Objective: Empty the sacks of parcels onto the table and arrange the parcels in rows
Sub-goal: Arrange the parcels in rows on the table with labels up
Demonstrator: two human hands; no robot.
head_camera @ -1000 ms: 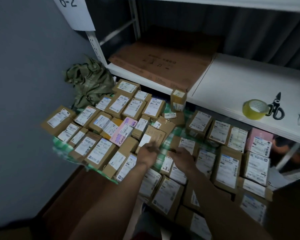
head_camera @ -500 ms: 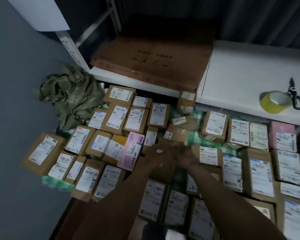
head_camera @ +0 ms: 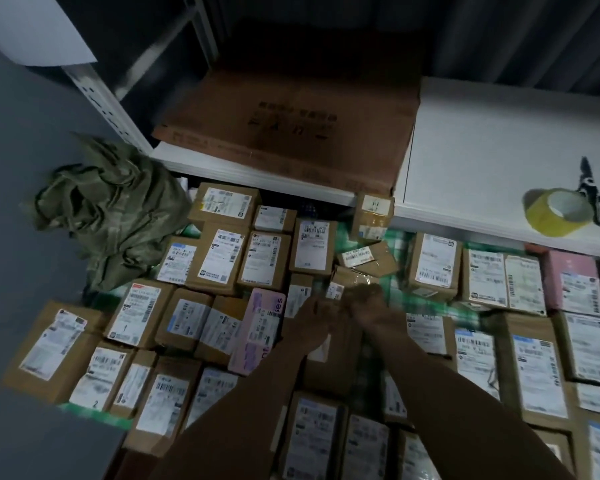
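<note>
Brown cardboard parcels (head_camera: 222,261) with white labels lie in rows; left hand (head_camera: 314,315) and right hand (head_camera: 369,303) meet mid-table, grips indiscernible.

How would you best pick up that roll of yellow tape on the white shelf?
Come from above and pinch the ring wall of the tape roll, thumb inside the open core, fingers outside. It lies tilted on the white shelf with its hole facing up. Approach from the left side, since the scissors lie against its right.
</note>
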